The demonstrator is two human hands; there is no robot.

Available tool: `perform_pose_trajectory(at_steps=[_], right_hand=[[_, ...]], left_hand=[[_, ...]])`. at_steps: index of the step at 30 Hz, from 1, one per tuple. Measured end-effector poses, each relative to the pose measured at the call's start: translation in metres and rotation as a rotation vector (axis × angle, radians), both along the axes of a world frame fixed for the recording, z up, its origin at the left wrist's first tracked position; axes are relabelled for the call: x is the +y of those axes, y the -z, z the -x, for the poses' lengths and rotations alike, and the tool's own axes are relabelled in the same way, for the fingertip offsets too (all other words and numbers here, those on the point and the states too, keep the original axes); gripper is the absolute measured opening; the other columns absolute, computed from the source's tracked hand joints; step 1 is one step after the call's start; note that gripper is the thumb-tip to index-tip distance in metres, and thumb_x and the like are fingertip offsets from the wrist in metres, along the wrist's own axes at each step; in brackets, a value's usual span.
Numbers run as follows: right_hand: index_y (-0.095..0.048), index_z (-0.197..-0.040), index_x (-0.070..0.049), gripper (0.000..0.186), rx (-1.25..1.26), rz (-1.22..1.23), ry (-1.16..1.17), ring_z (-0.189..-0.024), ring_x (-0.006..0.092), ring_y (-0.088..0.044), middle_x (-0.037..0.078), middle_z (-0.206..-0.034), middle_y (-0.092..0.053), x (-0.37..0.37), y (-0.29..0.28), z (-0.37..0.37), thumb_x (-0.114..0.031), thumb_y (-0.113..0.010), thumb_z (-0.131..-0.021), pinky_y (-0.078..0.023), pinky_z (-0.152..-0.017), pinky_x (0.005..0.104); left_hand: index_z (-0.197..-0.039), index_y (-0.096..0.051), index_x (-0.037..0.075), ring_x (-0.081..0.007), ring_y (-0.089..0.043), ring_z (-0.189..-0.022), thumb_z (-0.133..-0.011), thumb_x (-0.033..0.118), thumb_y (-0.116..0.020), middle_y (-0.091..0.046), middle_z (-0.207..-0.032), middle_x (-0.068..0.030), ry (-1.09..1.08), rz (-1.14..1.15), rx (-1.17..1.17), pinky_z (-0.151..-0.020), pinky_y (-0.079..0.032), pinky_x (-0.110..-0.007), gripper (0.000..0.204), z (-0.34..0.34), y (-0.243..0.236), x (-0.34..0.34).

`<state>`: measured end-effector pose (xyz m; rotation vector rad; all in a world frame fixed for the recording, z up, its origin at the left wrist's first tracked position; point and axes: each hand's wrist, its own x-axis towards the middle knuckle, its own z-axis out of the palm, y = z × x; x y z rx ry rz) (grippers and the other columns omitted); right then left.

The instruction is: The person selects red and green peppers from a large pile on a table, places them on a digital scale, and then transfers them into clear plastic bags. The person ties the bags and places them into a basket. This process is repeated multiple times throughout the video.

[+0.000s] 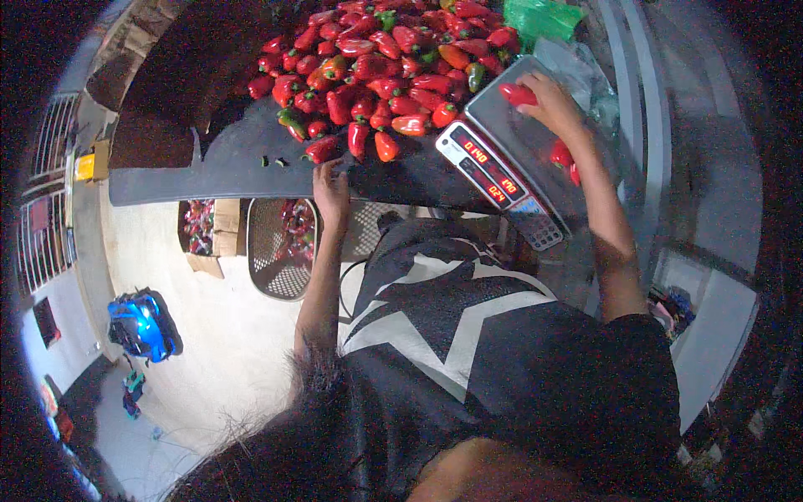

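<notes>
Red peppers [376, 71], a few tinged green or orange, lie in a big pile on the dark table. My right hand [545, 102] is closed round a red pepper [519, 94] at the far end of the scale's flat pan [502, 77]. More red pepper [562, 154] shows on the pan, partly hidden by my right forearm. At the table's front edge rests my left hand [331, 189], its fingers loosely bent and apart, just below the nearest red pepper [322, 151]. No object shows in it.
The scale's lit display panel [493, 171] faces me. Green plastic [544, 21] and clear plastic [577, 63] lie beyond it. Below the table stand a perforated basket [261, 251] and a cardboard box [226, 226], both holding peppers. A blue bag [140, 325] sits on the floor.
</notes>
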<state>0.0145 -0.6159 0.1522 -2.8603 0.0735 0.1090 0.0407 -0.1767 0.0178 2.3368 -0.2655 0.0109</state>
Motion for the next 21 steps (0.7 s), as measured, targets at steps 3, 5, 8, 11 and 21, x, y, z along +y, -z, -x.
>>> perform_pose_trajectory(at_steps=[3,5,8,11,21], right_hand=[[-0.054,-0.115,-0.011,0.051,-0.102,-0.001,-0.144,-0.111,0.0324,-0.050,0.012,-0.112,-0.055,0.037,0.014,-0.039,-0.016,-0.074,-0.068,-0.042,-0.091,0.0423],[-0.053,-0.116,-0.010,0.051,-0.188,0.043,-0.254,-0.113,0.0336,-0.048,0.015,-0.113,-0.053,0.062,0.033,-0.066,-0.016,-0.073,-0.069,-0.041,-0.092,0.0430],[-0.052,-0.118,-0.009,0.052,-0.242,0.077,-0.309,-0.111,0.0349,-0.047,0.015,-0.113,-0.050,0.095,0.066,-0.087,-0.013,-0.072,-0.070,-0.042,-0.091,0.0441],[-0.052,-0.118,-0.008,0.053,-0.191,0.014,-0.269,-0.106,0.0355,-0.048,0.015,-0.111,-0.049,0.112,0.080,-0.093,-0.009,-0.071,-0.069,-0.042,-0.090,0.0452],[-0.057,-0.104,-0.006,0.031,-0.402,-0.397,-0.175,-0.099,0.0312,-0.053,0.012,-0.100,-0.056,0.179,0.061,-0.016,-0.004,-0.060,-0.074,-0.042,-0.088,0.0403]], left_hand=[[-0.106,-0.057,0.005,-0.0334,-0.054,-0.095,-0.077,0.004,-0.058,-0.055,-0.102,-0.0155,0.002,0.056,-0.028,-0.083,-0.044,-0.040,0.029,0.004,-0.001,-0.005],[-0.105,-0.057,0.005,-0.0310,-0.056,-0.089,-0.077,0.005,-0.059,-0.055,-0.098,-0.0142,-0.028,0.104,0.017,-0.079,-0.045,-0.039,0.028,0.009,-0.002,-0.009],[-0.104,-0.058,0.006,-0.0301,-0.057,-0.083,-0.077,0.005,-0.059,-0.054,-0.091,-0.0136,-0.032,0.111,0.016,-0.074,-0.046,-0.038,0.027,0.015,-0.003,-0.011],[-0.104,-0.058,0.007,-0.0303,-0.057,-0.080,-0.077,0.005,-0.059,-0.054,-0.091,-0.0139,-0.044,0.094,0.025,-0.073,-0.046,-0.038,0.027,0.020,-0.003,-0.009],[-0.103,-0.058,0.004,-0.0345,-0.055,-0.093,-0.079,0.008,-0.058,-0.057,-0.096,-0.0164,0.030,0.141,-0.151,-0.080,-0.044,-0.041,0.025,-0.010,-0.017,-0.015]])
